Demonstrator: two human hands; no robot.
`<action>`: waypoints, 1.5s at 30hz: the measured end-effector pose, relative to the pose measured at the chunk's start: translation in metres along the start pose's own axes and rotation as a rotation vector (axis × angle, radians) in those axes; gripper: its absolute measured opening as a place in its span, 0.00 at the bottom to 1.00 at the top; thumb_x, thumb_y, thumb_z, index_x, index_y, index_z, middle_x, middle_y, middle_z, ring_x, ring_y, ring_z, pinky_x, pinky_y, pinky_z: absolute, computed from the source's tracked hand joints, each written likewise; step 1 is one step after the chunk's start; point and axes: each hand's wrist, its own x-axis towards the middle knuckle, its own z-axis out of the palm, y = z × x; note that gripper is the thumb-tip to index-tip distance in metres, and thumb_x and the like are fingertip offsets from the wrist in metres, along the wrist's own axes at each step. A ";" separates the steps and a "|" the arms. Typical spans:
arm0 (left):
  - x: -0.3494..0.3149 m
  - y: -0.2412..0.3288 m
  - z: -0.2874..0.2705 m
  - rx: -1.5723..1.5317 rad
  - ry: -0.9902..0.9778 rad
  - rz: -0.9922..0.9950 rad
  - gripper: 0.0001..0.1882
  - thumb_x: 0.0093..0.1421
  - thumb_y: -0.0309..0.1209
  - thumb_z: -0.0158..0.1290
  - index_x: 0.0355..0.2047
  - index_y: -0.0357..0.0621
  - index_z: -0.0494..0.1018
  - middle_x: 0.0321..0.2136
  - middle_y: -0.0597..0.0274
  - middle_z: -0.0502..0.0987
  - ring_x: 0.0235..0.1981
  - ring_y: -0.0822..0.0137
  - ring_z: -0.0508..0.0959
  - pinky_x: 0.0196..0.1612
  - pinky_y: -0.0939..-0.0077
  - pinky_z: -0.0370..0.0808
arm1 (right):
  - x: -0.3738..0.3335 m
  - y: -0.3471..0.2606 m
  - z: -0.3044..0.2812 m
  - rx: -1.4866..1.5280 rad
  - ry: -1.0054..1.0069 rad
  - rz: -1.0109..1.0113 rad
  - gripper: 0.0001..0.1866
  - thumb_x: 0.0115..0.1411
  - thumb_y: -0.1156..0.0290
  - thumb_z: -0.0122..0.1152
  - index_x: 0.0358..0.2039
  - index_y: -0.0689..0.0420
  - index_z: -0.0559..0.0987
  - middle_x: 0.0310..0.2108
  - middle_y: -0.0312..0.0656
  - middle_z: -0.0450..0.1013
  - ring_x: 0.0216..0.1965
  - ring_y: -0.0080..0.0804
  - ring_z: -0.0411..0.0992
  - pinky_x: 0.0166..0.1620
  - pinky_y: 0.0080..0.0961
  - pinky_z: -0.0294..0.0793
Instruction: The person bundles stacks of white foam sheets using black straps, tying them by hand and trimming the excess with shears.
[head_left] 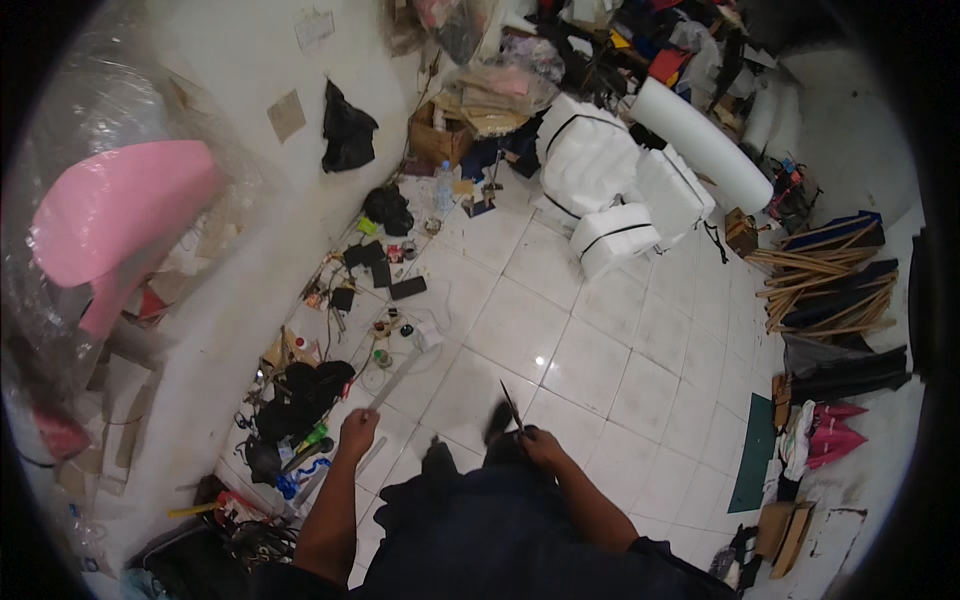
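Observation:
My left hand (358, 432) is closed around the near end of a long, flat grey strip (397, 383), which looks like a metal ruler. The strip points away from me over the littered tiles, its far end by a small white object (429, 335). In front of my body, my right hand (543, 447) grips a slim, dark, pointed blade (511, 402) that angles forward and left. Its handle is hidden in my fingers, so knife or scissors I cannot tell. One dark shoe (497, 421) shows beneath the blade.
Along the left wall lie black bags (318, 388), a dark phone-like slab (408, 288), a bottle (444, 186) and small scraps. White foam bundles (590, 160) and a white roll (703, 140) stand ahead. Wooden sticks (830, 285) and a green sheet (754, 455) are at the right.

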 end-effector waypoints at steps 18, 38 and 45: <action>0.269 0.245 0.346 -0.122 -0.525 0.005 0.41 0.49 0.65 0.52 0.59 0.60 0.62 0.62 0.27 0.46 0.60 0.24 0.48 0.60 0.35 0.49 | 0.688 -0.128 -0.072 -0.465 -0.333 -0.122 0.21 0.50 0.61 0.61 0.40 0.60 0.71 0.35 0.54 0.74 0.41 0.52 0.73 0.44 0.42 0.72; 0.309 0.250 0.399 -0.176 -0.319 -0.259 0.27 0.50 0.43 0.60 0.52 0.67 0.70 0.59 0.31 0.48 0.57 0.23 0.53 0.56 0.30 0.54 | 0.972 -0.185 0.101 -0.417 -0.297 -0.366 0.21 0.56 0.69 0.55 0.51 0.61 0.70 0.44 0.56 0.72 0.48 0.50 0.70 0.51 0.40 0.69; 0.341 0.270 0.335 -0.272 -0.775 -0.323 0.42 0.46 0.60 0.58 0.60 0.62 0.62 0.65 0.34 0.32 0.63 0.25 0.35 0.60 0.31 0.43 | 0.874 -0.071 0.038 -0.464 -0.446 -0.368 0.22 0.58 0.59 0.50 0.50 0.56 0.70 0.44 0.52 0.73 0.49 0.50 0.70 0.53 0.43 0.67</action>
